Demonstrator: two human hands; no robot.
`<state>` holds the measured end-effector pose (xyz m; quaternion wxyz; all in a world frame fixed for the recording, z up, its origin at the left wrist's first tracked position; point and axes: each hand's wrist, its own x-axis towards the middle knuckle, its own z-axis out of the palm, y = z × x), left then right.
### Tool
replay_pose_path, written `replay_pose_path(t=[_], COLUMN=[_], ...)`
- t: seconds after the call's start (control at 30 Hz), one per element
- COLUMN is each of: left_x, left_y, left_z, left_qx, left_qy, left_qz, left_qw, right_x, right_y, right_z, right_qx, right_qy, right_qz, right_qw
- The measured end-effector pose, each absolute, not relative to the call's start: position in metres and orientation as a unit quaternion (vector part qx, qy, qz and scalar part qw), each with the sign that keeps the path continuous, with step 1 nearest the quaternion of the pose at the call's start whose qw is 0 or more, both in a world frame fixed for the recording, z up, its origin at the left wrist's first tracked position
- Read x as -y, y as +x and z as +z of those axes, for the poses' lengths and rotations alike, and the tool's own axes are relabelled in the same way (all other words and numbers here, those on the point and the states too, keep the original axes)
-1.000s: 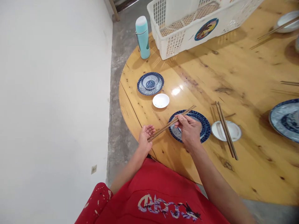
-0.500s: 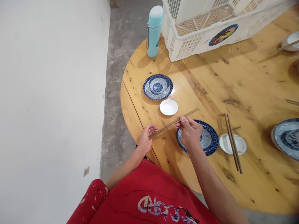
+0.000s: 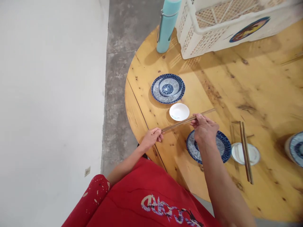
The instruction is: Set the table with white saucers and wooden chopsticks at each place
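A pair of wooden chopsticks (image 3: 178, 123) spans the gap between my two hands, slanting up to the right. My left hand (image 3: 152, 138) is closed around their near end. Farther along, my right hand (image 3: 205, 127) pinches them, and their far tips stick out past its fingers. Just beyond the chopsticks sits a small white dish (image 3: 179, 112). Under my right hand and forearm, a blue-and-white plate (image 3: 223, 148) is partly hidden. Behind the white dish, a patterned bowl (image 3: 169, 88) rests on another blue-and-white plate (image 3: 157, 96).
Another pair of chopsticks (image 3: 246, 153) lies across a white saucer (image 3: 254, 155) on the right. A light-blue bottle (image 3: 167, 26) stands beside a white plastic crate (image 3: 205, 39) at the back of the wooden table (image 3: 227, 94). More patterned crockery (image 3: 294, 148) stands at the right edge.
My left hand's fingers have closed round the near end of the chopsticks. Both hands and the chopsticks have shifted toward the white dish. The view has moved, so the table things sit farther right.
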<state>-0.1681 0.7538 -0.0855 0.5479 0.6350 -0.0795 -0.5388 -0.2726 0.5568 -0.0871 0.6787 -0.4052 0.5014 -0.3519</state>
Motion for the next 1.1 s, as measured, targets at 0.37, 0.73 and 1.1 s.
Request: replay_pose_path(t=[0.37, 0.73, 1.1], left_x=[-0.713, -0.714, -0.721], left_y=[-0.144, -0.136, -0.141], left_z=[-0.112, -0.117, -0.113], left_qx=[0.123, 0.128, 0.108], left_qy=[0.687, 0.714, 0.719], left_qz=[-0.503, -0.494, -0.493], left_qw=[0.51, 0.48, 0.478], right_x=[-0.501, -0.497, -0.501], right_y=[-0.228, -0.231, -0.232], right_z=[-0.095, -0.118, -0.116], right_qx=[-0.578, -0.542, -0.535], right_qy=[-0.4, -0.455, -0.453], right_qz=[-0.271, -0.243, -0.218], right_qw=[0.658, 0.664, 0.679])
